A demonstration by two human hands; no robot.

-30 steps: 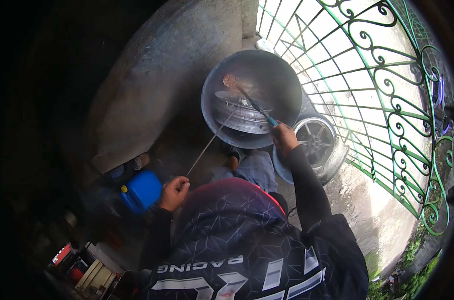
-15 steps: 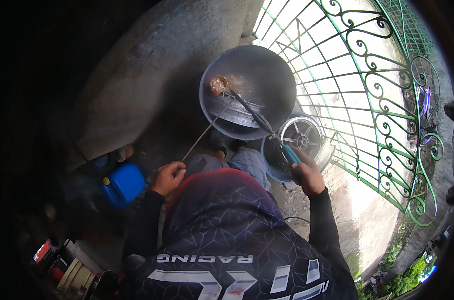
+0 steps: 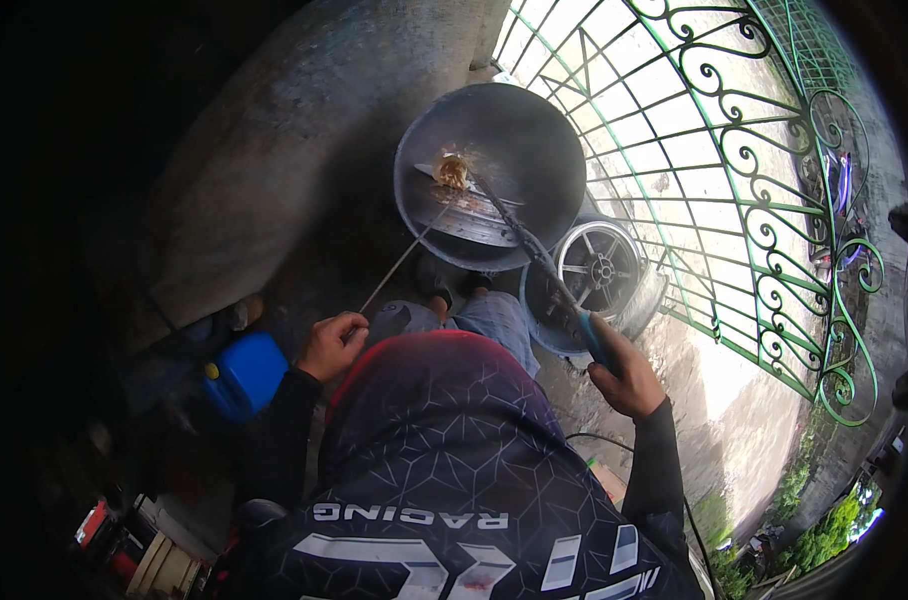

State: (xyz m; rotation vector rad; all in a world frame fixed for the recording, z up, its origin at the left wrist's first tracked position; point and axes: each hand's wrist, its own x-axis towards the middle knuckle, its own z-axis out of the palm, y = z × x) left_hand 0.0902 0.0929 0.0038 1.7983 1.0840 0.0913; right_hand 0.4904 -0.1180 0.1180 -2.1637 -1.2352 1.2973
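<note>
A metal wheel rim [image 3: 469, 212] is lying in the big round basin [image 3: 554, 150] by the green gate [image 3: 734, 170]. The right hand [image 3: 624, 372], its grip wrapped around the blue handle, is pressing a long brush [image 3: 452, 172] onto it; the left hand [image 3: 331, 344], pinched closed, is steadying a thin rod [image 3: 399, 262]. Scrubbing looks underway; next, I'd judge, the rim needs turning. 1 more wheel [image 3: 596, 268] is waiting just beside.

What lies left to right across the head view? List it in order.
Blue jerrycan → left hand gripping a thin metal rod → right hand holding a blue-handled ladle → green scrolled iron gate.
</note>
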